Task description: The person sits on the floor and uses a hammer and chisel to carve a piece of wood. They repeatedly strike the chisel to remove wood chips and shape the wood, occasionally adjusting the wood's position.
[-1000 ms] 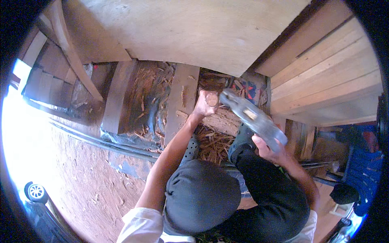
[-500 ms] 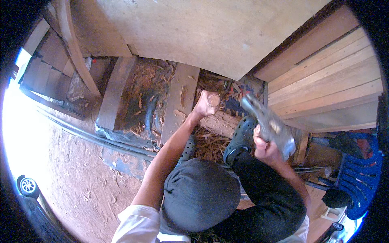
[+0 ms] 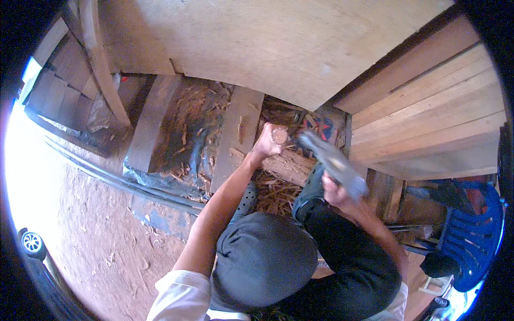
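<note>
My left hand grips the top end of a reddish wooden log that stands tilted on a heap of wood shavings. My right hand holds the handle of a broad grey chopping blade. The blade is blurred and lies just right of the log's upper part, close to my left fist. A dark shoe rests beside the log's foot. My bent knees in dark cloth fill the lower middle.
Flat planks and a black plastic sheet strewn with chips lie left of the log. A large plywood board is above, stacked pale boards at right, a blue plastic chair lower right. Dark hoses cross red earth.
The blade has swung down from a raised position at the right toward the log's upper part. My left hand has stayed on the log's top.
</note>
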`<state>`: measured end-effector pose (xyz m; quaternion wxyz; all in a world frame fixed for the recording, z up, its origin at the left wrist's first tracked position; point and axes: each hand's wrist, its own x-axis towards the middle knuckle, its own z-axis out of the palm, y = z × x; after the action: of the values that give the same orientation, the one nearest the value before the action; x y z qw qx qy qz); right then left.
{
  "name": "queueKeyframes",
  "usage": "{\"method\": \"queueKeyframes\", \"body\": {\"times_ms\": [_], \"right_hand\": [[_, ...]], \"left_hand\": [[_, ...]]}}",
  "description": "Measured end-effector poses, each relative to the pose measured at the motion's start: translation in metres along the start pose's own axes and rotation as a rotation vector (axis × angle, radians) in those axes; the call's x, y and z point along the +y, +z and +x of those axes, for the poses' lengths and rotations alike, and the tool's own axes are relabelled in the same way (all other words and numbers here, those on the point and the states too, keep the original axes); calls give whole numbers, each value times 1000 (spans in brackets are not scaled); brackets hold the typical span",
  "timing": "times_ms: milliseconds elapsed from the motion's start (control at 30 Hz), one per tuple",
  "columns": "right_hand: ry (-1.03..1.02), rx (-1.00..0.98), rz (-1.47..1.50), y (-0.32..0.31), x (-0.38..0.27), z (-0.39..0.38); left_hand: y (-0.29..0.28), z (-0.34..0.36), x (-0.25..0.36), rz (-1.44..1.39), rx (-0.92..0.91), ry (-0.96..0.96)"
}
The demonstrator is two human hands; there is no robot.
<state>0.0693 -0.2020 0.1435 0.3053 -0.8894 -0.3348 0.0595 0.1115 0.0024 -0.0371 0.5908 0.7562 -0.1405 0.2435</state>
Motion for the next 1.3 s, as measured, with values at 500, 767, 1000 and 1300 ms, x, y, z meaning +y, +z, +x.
{"method": "queueKeyframes", "body": {"times_ms": [500, 767, 1000, 1300], "right_hand": [[310, -54, 310, 23, 38, -10], [377, 29, 355, 41, 51, -22], [420, -139, 317, 45, 61, -33], [395, -32, 428, 49, 62, -35]], "left_hand": [[-19, 18, -92, -123, -91, -301], [-26, 17, -21, -270, 31, -450], [-19, 11, -14, -292, -5, -620], [-22, 1, 3, -226, 55, -379]]}}
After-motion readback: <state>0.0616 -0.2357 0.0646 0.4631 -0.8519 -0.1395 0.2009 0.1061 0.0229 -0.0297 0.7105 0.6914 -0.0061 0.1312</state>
